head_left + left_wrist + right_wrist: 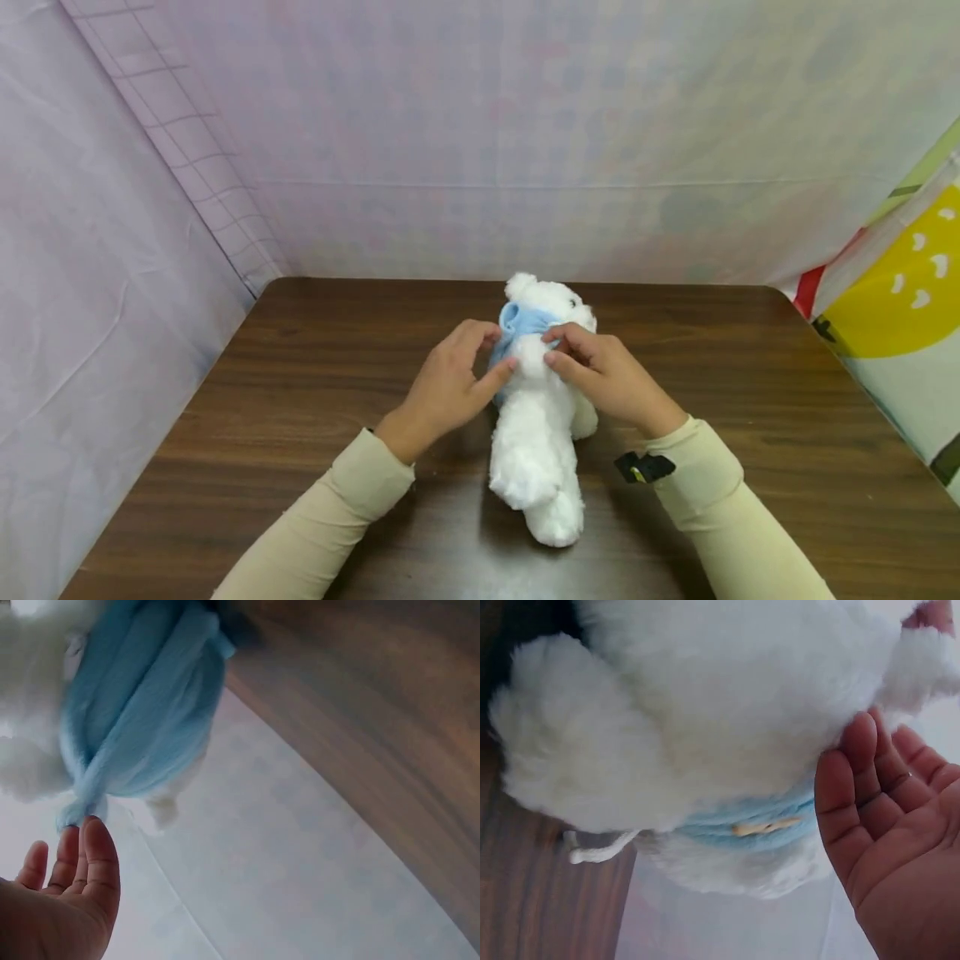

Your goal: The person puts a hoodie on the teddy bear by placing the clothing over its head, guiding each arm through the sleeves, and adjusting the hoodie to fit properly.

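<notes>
A white plush bear [536,425] lies on the table, its head toward the far edge and its legs toward me. Blue fleece clothing [142,712] wraps its neck and one side. My left hand [450,379] is at the bear's left side, fingertips at a bunched end of the blue fleece, thumb tip by the white fur. On the other side, my right hand [615,379] has its fingertips against the fur, thumb and forefinger apart. A tan toggle [765,826] and a white cord [604,847] show in the right wrist view.
The dark wooden table [315,400] ends at a pale patterned cloth backdrop [480,150]. Another white cloth [90,317] hangs at the left. A yellow-patterned cloth [900,283] hangs along the right edge. A black strap [643,467] is at the right cuff.
</notes>
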Demonstrator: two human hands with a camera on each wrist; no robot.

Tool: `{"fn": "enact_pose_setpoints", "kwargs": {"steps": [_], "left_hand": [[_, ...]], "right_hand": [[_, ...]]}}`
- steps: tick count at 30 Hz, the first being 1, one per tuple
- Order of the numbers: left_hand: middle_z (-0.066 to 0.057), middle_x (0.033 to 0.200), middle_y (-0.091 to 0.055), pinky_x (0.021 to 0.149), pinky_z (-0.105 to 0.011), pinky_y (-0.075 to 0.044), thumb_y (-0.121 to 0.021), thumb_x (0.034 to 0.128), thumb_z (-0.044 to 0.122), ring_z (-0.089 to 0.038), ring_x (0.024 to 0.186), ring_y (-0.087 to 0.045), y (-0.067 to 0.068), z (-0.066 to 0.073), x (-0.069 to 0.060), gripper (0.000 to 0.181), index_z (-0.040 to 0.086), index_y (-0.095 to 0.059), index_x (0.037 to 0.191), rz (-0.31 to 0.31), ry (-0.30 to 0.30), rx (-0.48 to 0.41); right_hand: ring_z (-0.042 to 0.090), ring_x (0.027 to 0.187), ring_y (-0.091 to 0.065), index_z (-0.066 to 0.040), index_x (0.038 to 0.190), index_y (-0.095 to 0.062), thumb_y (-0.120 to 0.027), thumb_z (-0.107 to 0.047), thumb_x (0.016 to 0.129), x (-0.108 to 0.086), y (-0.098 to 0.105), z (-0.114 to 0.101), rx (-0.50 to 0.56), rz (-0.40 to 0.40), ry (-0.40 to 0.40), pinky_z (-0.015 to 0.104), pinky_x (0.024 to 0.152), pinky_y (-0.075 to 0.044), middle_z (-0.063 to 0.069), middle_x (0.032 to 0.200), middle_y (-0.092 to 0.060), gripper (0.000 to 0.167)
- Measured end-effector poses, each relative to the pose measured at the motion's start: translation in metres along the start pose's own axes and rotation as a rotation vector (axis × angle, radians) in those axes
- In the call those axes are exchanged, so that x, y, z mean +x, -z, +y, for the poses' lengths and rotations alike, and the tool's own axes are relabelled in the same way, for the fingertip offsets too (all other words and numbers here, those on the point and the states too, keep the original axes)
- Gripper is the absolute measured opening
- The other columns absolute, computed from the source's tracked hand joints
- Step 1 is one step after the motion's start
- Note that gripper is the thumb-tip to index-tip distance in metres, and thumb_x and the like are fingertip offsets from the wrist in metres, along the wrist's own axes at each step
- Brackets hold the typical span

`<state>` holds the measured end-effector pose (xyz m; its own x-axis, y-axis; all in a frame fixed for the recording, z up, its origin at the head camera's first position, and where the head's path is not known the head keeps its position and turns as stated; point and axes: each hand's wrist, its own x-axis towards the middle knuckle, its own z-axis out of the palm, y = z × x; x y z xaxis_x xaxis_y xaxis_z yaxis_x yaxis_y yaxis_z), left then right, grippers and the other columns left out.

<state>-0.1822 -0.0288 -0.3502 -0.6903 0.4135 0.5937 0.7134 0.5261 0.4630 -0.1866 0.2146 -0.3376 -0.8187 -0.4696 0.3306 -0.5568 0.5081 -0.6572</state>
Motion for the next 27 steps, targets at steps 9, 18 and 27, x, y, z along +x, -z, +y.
{"fn": "enact_pose_setpoints", "kwargs": {"steps": [9,18,27], "left_hand": [[-0.013,0.128,-0.051,0.095,-0.041,-0.047,-0.071,0.0938,0.029,-0.027,0.115,-0.054,0.008,-0.007,-0.003,0.047,0.003,-0.055,0.128,0.003,-0.012,0.036],[-0.007,0.108,-0.060,0.082,-0.034,-0.049,-0.068,0.0901,0.010,-0.022,0.098,-0.056,0.009,-0.018,-0.013,0.010,0.007,-0.067,0.100,-0.056,-0.129,0.038],[-0.007,0.110,-0.052,0.075,-0.032,-0.047,-0.070,0.0932,0.009,-0.017,0.088,-0.051,0.025,-0.034,-0.034,0.013,0.006,-0.067,0.105,-0.281,0.000,-0.025]], "right_hand": [[0.014,0.078,-0.054,-0.011,0.105,-0.065,-0.071,-0.017,0.094,-0.003,-0.011,0.005,-0.080,0.004,0.045,0.030,0.066,-0.047,-0.001,0.088,-0.058,0.013],[0.017,0.089,-0.054,-0.010,0.111,-0.066,-0.062,-0.009,0.098,-0.004,-0.028,0.009,-0.160,0.032,0.198,0.037,0.074,-0.048,0.002,0.108,-0.058,0.013],[0.023,0.095,-0.060,-0.002,0.110,-0.065,-0.048,0.003,0.099,-0.008,-0.018,0.016,-0.184,0.037,-0.064,0.041,0.079,-0.049,0.011,0.110,-0.063,0.021]]}}
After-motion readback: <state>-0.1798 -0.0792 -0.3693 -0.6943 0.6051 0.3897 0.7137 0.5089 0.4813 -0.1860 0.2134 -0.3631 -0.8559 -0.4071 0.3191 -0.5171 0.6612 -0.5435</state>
